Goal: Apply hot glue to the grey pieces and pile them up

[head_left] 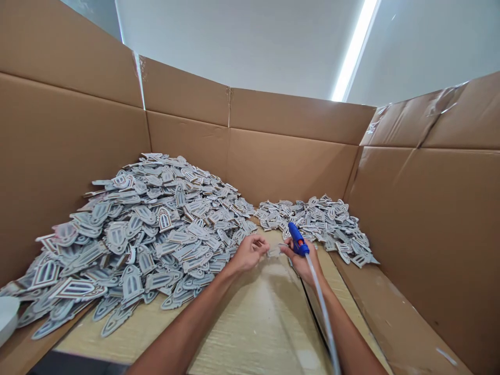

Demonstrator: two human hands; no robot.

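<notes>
My right hand (303, 261) is wrapped round a blue air gun (299, 239) with an orange-red part, from which a clear hose runs down along the forearm. Left of it, my left hand (250, 252) is held with curled fingers close together above the table (250, 317). Between the two hands is a small, pale, partly see-through piece (275, 251), touching or very near the fingertips of both; its outline is blurred. What the left fingers grip, if anything, is too small to name.
A large heap of grey arched pieces (156, 229) rises on the left. A smaller heap (324, 221) lies at the back right. Tall cardboard walls (285, 161) enclose the table. A white round object (8, 315) sits at the left edge.
</notes>
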